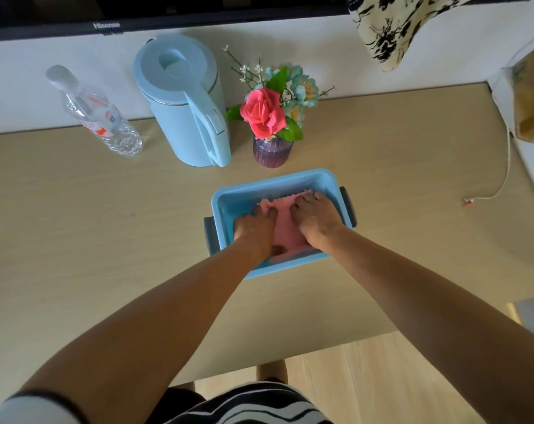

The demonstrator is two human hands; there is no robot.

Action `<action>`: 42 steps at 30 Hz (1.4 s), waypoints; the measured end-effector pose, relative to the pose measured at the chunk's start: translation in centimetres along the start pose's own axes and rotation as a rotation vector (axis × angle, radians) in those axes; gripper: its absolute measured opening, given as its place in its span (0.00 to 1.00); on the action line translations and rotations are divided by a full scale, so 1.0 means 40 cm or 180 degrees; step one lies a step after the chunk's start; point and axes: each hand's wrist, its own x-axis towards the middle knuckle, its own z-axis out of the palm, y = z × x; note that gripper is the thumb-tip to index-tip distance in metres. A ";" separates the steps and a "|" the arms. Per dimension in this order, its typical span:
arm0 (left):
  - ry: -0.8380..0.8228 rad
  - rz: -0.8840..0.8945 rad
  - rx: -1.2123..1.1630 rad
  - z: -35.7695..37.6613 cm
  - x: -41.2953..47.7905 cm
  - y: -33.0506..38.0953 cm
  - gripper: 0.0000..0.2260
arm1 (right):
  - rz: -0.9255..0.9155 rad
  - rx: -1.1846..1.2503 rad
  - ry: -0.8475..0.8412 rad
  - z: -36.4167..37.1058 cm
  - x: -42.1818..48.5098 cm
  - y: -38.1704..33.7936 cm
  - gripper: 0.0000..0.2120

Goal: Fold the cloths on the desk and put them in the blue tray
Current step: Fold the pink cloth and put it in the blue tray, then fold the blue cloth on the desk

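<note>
- Inside blue tray (326, 182), mid-desk (76, 240): pink cloth (285, 228), folded, lying flat.
- L hand (253, 228) & R hand (316, 221): palms down on cloth, fingers fairly flat, side by side, no grip.
- Behind tray: kettle (183, 111), vase (271, 153), bottle (97, 114).

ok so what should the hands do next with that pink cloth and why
Probably lift both hands straight out. The left hand and right hand press on the pink cloth, which already lies inside the blue tray.
</note>
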 end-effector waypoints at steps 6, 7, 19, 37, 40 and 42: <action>0.0236 -0.0114 -0.1011 -0.078 -0.091 -0.034 0.29 | 0.0335 0.1417 0.0004 -0.109 -0.084 0.032 0.22; 0.0338 -0.0108 -0.1246 -0.087 -0.118 -0.051 0.26 | 0.0418 0.1655 0.0049 -0.131 -0.104 0.025 0.23; 0.1877 -0.0779 -0.3700 0.058 -0.477 -0.440 0.13 | -0.0211 0.4089 0.1146 -0.344 -0.118 -0.414 0.14; 0.1547 -0.3279 -0.2831 0.551 -0.708 -1.034 0.30 | -0.0695 0.4262 0.0550 -0.391 -0.054 -0.919 0.13; 0.0993 -0.3250 -0.2747 0.640 -0.735 -1.074 0.38 | -0.0652 0.4216 0.0448 -0.377 -0.067 -0.940 0.13; 0.0841 -0.3152 -0.2405 0.679 -0.745 -1.074 0.39 | -0.0601 0.4211 0.0406 -0.364 -0.072 -0.950 0.13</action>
